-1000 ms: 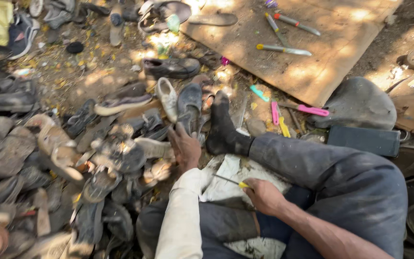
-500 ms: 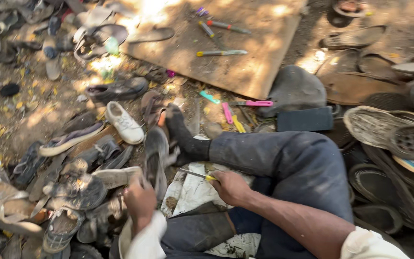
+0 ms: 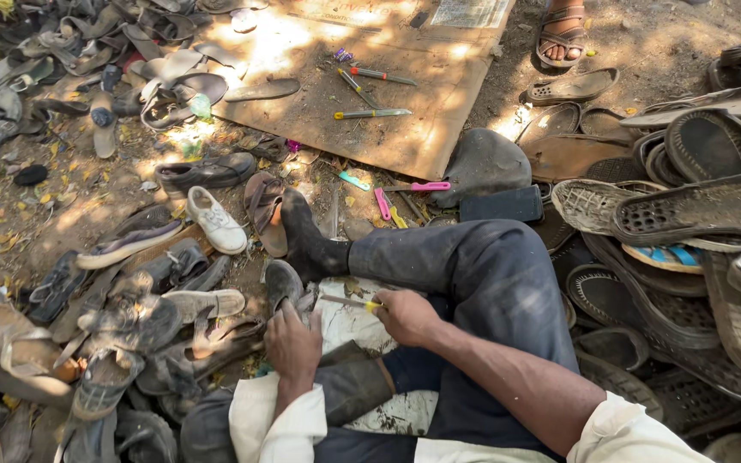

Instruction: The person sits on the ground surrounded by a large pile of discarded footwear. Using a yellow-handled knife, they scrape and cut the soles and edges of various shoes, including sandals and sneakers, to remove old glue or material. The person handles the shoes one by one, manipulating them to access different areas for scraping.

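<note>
Shoes and loose soles cover the ground on every side of the brown board (image 3: pixel 345 129), which lies flat in the dirt with a few long-handled tools (image 3: pixel 370 112) on it. Below the board's near edge the person sits with one leg stretched toward it, the black-socked foot (image 3: pixel 306 236) resting against a brown sandal (image 3: pixel 263 206).

The left hand (image 3: pixel 293 345) has moved the most. A second ago it was up by the socked foot, then it went out to the heap of sandals (image 3: pixel 87 343) far to the left of the board. Now it is back below the board's near edge, fingers folded down over the near end of a grey shoe (image 3: pixel 282 283) and gripping it against the white cloth (image 3: pixel 349 326) on the lap.

The right hand (image 3: pixel 406 315) has hardly shifted. It stays over the lap, closed in a fist around a thin yellow-handled tool (image 3: pixel 346 301), whose metal tip points left toward the grey shoe and ends just beside it. Shoe and tool are thus together in front of the person, one in each hand.

A white sneaker (image 3: pixel 216 221) lies left of the brown sandal, below the board's left corner. A pink-handled tool (image 3: pixel 429 186) rests in the dirt just off the board's near edge. Stacked rubber soles (image 3: pixel 696 206) rise to the right of the board, and another person's sandalled foot (image 3: pixel 563 30) stands at its far right corner.
</note>
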